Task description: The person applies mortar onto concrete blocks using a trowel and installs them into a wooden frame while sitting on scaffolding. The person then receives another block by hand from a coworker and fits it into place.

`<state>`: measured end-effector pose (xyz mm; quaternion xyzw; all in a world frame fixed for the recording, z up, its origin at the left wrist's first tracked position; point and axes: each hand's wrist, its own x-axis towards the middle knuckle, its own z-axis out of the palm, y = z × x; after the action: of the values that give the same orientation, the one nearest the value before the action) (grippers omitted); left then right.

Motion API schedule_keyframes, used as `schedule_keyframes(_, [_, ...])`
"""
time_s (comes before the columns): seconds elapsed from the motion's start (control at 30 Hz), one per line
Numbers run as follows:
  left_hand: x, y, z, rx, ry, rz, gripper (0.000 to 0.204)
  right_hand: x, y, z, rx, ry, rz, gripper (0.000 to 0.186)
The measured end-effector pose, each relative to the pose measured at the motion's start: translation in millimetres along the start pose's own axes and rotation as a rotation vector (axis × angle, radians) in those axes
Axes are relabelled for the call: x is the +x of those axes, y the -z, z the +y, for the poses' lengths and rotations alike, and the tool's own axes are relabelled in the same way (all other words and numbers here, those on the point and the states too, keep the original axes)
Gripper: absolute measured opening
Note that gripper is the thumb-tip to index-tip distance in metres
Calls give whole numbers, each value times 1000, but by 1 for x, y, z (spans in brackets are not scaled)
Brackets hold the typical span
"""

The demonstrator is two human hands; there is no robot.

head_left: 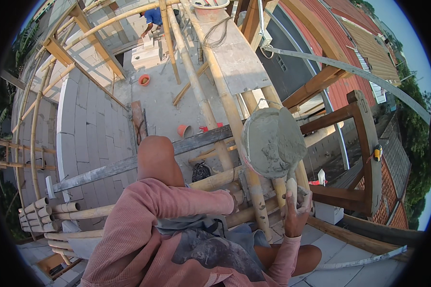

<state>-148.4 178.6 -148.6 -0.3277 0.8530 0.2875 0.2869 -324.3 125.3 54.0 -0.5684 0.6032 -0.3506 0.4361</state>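
Observation:
My right hand point(296, 213) is closed around the handle of a trowel point(292, 136). Grey wet mortar coats its broad blade, which lies over the right side of a round bucket of mortar point(261, 146). The bucket rests on the bamboo scaffold, with a wire handle at its far side. My left hand point(235, 200) is beside the bamboo poles near my lap, left of the bucket. Its fingers are mostly hidden, so its grip does not show.
Bamboo poles point(191, 71) and a grey plank point(143, 165) cross in front of me above a concrete floor. A board point(239, 67) lies beyond the bucket. Block walls point(93, 124) stand left; a wooden frame point(366, 153) stands right. A person in blue point(153, 18) works below.

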Motion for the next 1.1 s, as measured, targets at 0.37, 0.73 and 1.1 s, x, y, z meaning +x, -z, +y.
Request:
schedule_keyframes(0.37, [-22, 20, 5, 25, -81, 79, 27, 3, 5, 10, -119, 80, 16, 35])
schedule_keyframes(0.73, [-29, 39, 6, 17, -90, -117, 47, 1, 3, 16, -221, 160, 77, 33])
schedule_keyframes(1.1, [-40, 43, -3, 33, -211, -61, 25, 2, 0, -13, -102, 48, 25, 42])
